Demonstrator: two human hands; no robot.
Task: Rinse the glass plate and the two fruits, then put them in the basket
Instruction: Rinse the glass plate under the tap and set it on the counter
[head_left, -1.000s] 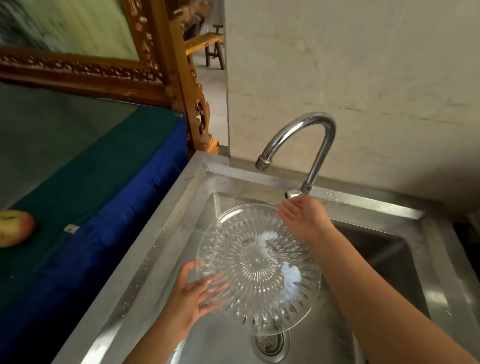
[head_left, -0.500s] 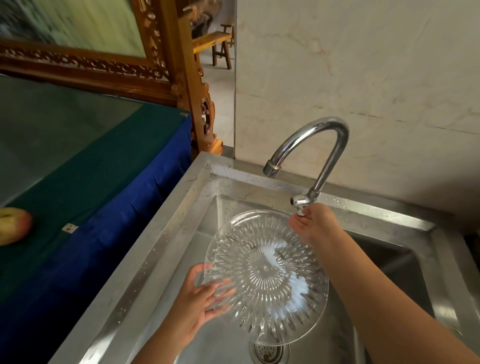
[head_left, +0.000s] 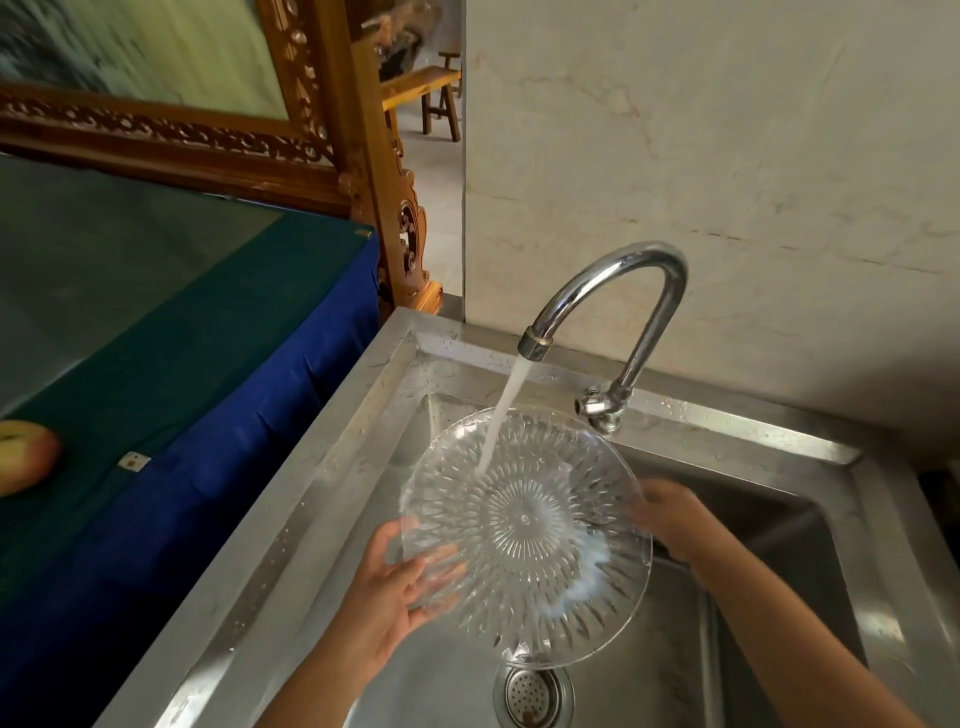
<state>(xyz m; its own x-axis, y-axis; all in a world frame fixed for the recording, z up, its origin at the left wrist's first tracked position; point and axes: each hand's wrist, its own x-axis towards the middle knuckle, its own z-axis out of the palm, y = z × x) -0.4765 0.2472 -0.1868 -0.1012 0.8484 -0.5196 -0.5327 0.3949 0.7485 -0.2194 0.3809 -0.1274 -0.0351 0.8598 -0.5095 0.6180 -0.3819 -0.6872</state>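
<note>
A clear cut-glass plate (head_left: 524, 535) is tilted over the steel sink (head_left: 332, 467), and water from the tap (head_left: 613, 291) falls on its upper part. My left hand (head_left: 400, 587) grips the plate's lower left rim, fingers spread under the glass. At the right rim, my right hand (head_left: 670, 514) holds the plate's edge. One fruit, a red-yellow apple (head_left: 23, 457), lies on the green-covered table at the far left edge of the view. The second fruit and the basket are out of view.
The sink drain (head_left: 532, 693) sits below the plate. A tap handle (head_left: 597, 408) juts out at the faucet's base. A table with green and blue cloth (head_left: 171, 395) adjoins the sink on the left, a carved wooden frame (head_left: 332, 130) behind it. A marble wall backs the sink.
My right hand left the tap handle and came down to the plate's right rim. Water now runs from the tap onto the plate. My left hand kept its hold.
</note>
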